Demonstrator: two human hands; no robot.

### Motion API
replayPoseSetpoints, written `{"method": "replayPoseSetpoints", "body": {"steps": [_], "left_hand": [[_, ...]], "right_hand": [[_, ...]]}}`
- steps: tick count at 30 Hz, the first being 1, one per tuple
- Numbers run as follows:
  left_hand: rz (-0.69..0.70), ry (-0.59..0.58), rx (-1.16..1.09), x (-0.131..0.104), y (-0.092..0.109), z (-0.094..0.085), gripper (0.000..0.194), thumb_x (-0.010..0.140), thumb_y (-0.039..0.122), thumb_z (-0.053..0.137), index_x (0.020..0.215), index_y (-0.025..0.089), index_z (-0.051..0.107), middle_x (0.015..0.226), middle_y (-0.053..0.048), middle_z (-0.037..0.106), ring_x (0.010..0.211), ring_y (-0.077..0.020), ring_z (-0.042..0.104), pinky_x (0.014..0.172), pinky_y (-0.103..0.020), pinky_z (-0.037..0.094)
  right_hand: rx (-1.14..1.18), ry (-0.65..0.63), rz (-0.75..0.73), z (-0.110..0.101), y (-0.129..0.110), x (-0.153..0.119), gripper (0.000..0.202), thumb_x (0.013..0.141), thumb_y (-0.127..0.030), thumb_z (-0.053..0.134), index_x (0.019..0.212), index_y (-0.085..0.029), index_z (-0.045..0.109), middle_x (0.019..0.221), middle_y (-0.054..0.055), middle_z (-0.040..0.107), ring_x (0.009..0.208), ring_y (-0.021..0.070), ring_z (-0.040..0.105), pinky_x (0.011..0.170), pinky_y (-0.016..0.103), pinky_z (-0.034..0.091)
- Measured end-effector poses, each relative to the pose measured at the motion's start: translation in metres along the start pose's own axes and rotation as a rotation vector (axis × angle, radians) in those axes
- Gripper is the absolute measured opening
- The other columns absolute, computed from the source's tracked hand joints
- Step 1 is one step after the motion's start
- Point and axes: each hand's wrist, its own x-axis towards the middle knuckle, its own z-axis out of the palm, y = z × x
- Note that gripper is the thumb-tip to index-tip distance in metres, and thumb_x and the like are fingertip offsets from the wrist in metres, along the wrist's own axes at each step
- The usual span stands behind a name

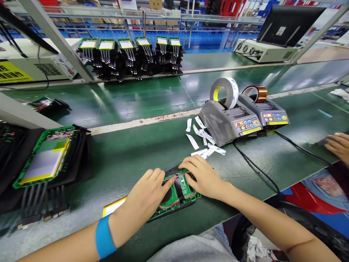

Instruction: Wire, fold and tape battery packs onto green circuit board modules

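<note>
In front of me on the green bench lies an open electronics case with a green circuit board, pink wires and a black strip across it. My left hand, with a blue band on the wrist, grips its left part, thumb pressing on the wires near the far edge. My right hand is closed around the right end, fingers over the far rim and thumb on the board. Partly under my left wrist lies a flat white piece with yellow edges. Both hands hide parts of the case.
Two tape dispensers stand at the right, with white tape strips beside them and cables running to the bench edge. Stacked board assemblies sit left, more behind. Another person's hand is at far right.
</note>
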Motion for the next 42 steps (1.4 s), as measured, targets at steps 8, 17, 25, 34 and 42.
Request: {"method": "replayPoseSetpoints", "body": {"steps": [8,17,25,34,42], "left_hand": [[-0.063,0.026,0.020,-0.007,0.007,0.003,0.049,0.086,0.006,0.039,0.132,0.021,0.047,0.086,-0.007,0.052,0.079,-0.0245,0.047,0.067,-0.036,0.035],[-0.067,0.008,0.038,-0.009,0.017,0.009,0.045,0.084,0.005,0.038,0.127,0.013,0.049,0.085,-0.008,0.052,0.078,-0.0238,0.047,0.065,-0.037,0.037],[0.008,0.098,-0.112,-0.032,0.016,0.005,0.054,0.078,-0.001,0.034,0.130,0.010,0.045,0.104,-0.010,0.065,0.095,-0.0252,0.058,0.088,-0.042,0.044],[-0.367,0.256,-0.542,-0.091,0.008,0.019,0.052,0.093,0.021,0.041,0.143,0.024,0.026,0.134,-0.007,0.051,0.122,-0.0206,0.047,0.100,-0.038,0.045],[-0.636,0.079,-0.653,-0.132,0.006,0.050,0.087,0.072,0.019,0.065,0.146,0.032,0.019,0.129,-0.009,0.049,0.112,-0.0270,0.056,0.091,-0.041,0.051]], "right_hand": [[-0.155,-0.150,-0.233,-0.011,0.000,-0.014,0.047,0.091,-0.054,0.044,0.125,-0.023,0.054,0.138,0.006,0.048,0.118,0.0271,0.039,0.101,0.046,0.035],[-0.172,-0.198,-0.254,-0.009,0.007,-0.009,0.054,0.090,-0.058,0.041,0.132,-0.026,0.049,0.138,0.004,0.050,0.116,0.0273,0.043,0.101,0.048,0.032],[-0.186,-0.238,-0.237,-0.014,0.000,-0.004,0.054,0.090,-0.060,0.039,0.130,-0.025,0.052,0.132,0.006,0.054,0.113,0.0286,0.046,0.100,0.050,0.030],[-0.228,-0.228,-0.263,-0.014,-0.006,-0.003,0.058,0.087,-0.064,0.039,0.125,-0.023,0.053,0.125,0.009,0.055,0.108,0.0278,0.048,0.097,0.048,0.033],[-0.277,-0.154,-0.285,-0.004,-0.017,0.003,0.057,0.085,-0.067,0.042,0.114,-0.020,0.058,0.115,0.010,0.059,0.097,0.0265,0.049,0.092,0.048,0.036]]}}
